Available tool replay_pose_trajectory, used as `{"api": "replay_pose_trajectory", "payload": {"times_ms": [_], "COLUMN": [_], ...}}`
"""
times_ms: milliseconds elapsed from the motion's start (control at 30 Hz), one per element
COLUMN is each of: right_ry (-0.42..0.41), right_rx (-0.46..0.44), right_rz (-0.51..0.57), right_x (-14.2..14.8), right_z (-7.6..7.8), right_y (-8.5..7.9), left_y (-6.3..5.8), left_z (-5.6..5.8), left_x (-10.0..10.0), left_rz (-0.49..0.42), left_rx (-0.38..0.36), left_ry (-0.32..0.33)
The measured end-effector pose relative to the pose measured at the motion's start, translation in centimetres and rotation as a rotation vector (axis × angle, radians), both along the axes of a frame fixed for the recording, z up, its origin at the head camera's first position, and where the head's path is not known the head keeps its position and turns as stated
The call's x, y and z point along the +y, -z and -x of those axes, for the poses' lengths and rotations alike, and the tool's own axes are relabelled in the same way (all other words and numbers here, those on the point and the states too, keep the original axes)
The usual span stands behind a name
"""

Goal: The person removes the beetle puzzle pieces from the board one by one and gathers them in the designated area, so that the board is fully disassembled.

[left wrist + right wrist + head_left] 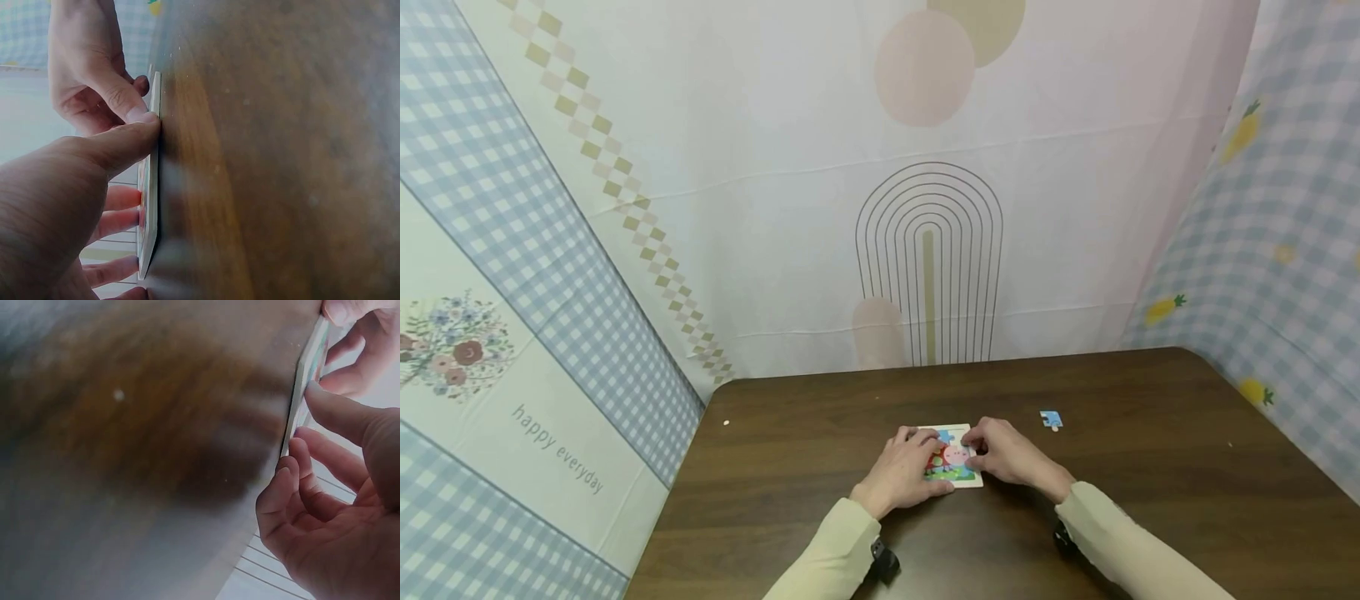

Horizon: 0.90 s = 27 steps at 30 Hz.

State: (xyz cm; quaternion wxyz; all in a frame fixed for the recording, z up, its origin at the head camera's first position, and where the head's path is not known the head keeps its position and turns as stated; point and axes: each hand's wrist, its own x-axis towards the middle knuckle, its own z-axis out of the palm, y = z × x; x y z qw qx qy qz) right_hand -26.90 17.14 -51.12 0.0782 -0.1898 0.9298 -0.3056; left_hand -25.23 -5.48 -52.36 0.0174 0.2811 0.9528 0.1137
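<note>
A small jigsaw puzzle point(955, 457) in a white-edged tray lies flat on the table, with a pink cartoon figure, red clothing and green ground on it. My left hand point(902, 471) holds its left side, thumb at the near edge and fingers spread over the picture. At the right side, my right hand point(1011, 454) grips the puzzle with thumb and fingers, which hide part of its edge. The right wrist view shows that thumb on the board point(302, 375) and other fingers curled at its side. Whether a separate piece is under them cannot be told.
A loose blue-and-white jigsaw piece point(1052, 419) lies on the brown wooden table point(790, 467), right of and beyond the puzzle. One small white speck point(726, 422) is near the table's left edge. Patterned cloths point(775, 208) hang behind and at both sides.
</note>
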Motion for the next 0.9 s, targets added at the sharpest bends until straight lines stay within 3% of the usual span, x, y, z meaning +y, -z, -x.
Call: {"api": "replay_pose_trajectory", "payload": {"times_ms": [367, 567, 633, 767, 900], "right_ry": [0.009, -0.078, -0.074, -0.021, 0.009], "right_rx": [-0.054, 0.024, 0.036, 0.043, 0.069], "right_rz": [0.024, 0.02, 0.017, -0.036, -0.098], "right_x": [-0.5, 0.6, 0.5, -0.6, -1.1], "right_z": [0.3, 1.4, 1.2, -0.2, -0.6], "right_y": [0.1, 2.2, 1.9, -0.1, -0.5], "left_y": [-0.2, -0.2, -0.2, -0.2, -0.2], "left_z": [-0.1, 0.0, 0.0, -0.1, -0.1], "left_x": [0.0, 0.1, 0.1, 0.1, 0.1], "left_rz": [-0.019, -0.015, -0.014, -0.016, -0.014], "left_rx": [0.012, 0.002, 0.001, 0.005, 0.008], "left_ry": [0.011, 0.0, 0.0, 0.001, -0.003]}}
